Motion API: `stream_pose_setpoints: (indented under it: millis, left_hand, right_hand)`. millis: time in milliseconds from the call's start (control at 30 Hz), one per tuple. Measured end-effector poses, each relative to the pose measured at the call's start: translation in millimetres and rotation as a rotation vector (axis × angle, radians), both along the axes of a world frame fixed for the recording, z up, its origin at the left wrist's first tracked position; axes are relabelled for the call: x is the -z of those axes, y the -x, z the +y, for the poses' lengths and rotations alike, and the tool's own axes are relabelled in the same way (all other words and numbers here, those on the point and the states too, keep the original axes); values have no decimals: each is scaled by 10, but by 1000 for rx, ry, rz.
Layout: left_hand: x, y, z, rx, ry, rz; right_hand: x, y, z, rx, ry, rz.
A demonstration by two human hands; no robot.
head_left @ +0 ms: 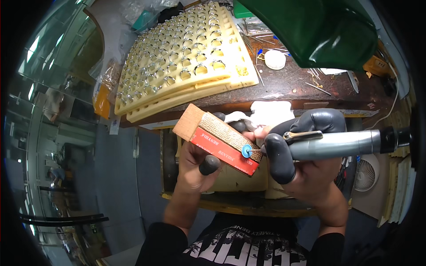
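Observation:
My left hand [193, 170], with black finger cots on it, is closed around a wooden block [184, 126]. The block is tilted and carries a red printed band and a rough tan strip along one face. A grey rotary handpiece [341, 145] lies in the grip of my right hand [310, 175], also in black finger cots. On its thin shank sits a small blue disc [246, 151], which appears to touch the block's right end. White cloth [270, 113] shows behind the block, close to the fingers; whether either hand grips it I cannot tell.
Cream trays [191, 95] with many silver rings in rows lie on the dark wooden bench [284, 86]. A green lamp shade [319, 31] hangs at upper right. Around it lie a round white container [275, 59], thin metal tools and a blade [352, 82]. A white fan [366, 173] stands at right.

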State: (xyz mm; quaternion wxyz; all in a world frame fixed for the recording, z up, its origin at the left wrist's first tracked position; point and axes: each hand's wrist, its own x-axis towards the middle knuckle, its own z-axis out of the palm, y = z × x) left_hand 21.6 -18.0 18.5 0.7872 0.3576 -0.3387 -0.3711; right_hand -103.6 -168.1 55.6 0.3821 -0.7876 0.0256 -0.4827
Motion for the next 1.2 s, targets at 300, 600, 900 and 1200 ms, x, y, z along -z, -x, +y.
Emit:
stream_pose_setpoints:
  millis: [300, 600, 900, 1200]
  left_hand:
    - [20, 50, 52, -32, -110, 30]
    - [217, -13, 149, -55, -81, 21]
    - [184, 36, 98, -37, 42, 204]
    - [257, 4, 154, -38, -84, 105]
  right_hand:
    - [64, -1, 32, -12, 74, 42]
    - [90, 23, 42, 17, 163, 104]
    - [112, 3, 95, -10, 60, 90]
    - [135, 0, 136, -17, -21, 78]
